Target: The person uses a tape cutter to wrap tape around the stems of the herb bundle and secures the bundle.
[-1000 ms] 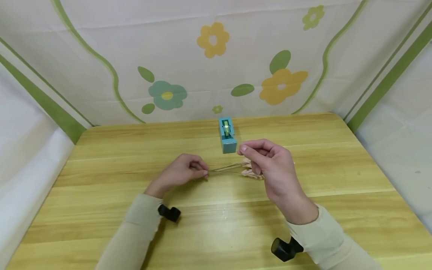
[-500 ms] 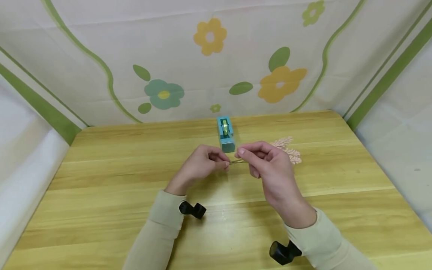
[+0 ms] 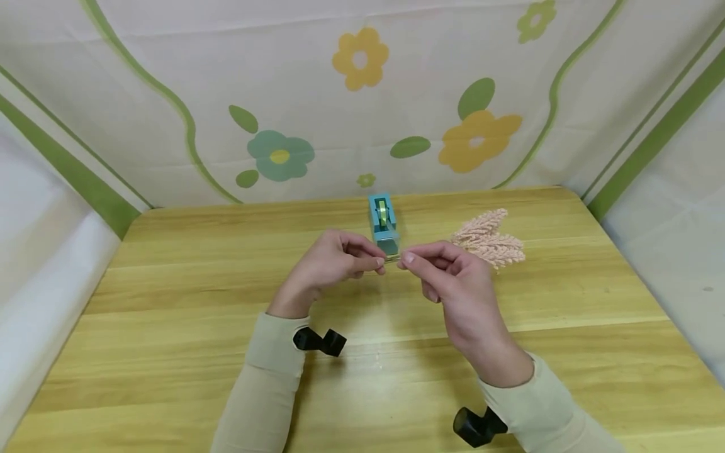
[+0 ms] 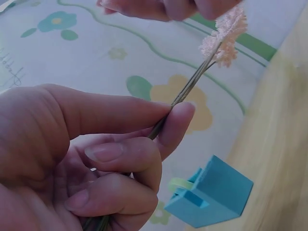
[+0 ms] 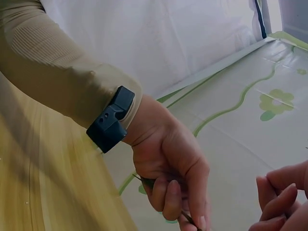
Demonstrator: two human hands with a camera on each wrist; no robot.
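Note:
My left hand (image 3: 378,262) pinches the bare ends of several thin stems (image 4: 179,98) between thumb and fingers. The stems run right to pink feathery flower heads (image 3: 488,241), which are raised above the table behind my right hand. The same flower heads (image 4: 225,30) show at the top of the left wrist view. My right hand (image 3: 405,258) hovers just right of the left fingertips. Its thumb and forefinger are pinched together close to the stems, and I can make out nothing between them. A blue tape dispenser (image 3: 383,220) with green tape stands just behind both hands.
The wooden table (image 3: 170,296) is boxed in by a flowered cloth wall (image 3: 283,94) at the back and white cloth at both sides. Black camera mounts sit on both wrists (image 3: 320,341).
My left hand carried the stems right, up to my right hand. The flower heads rose off the table and swung out to the right. My right hand barely moved.

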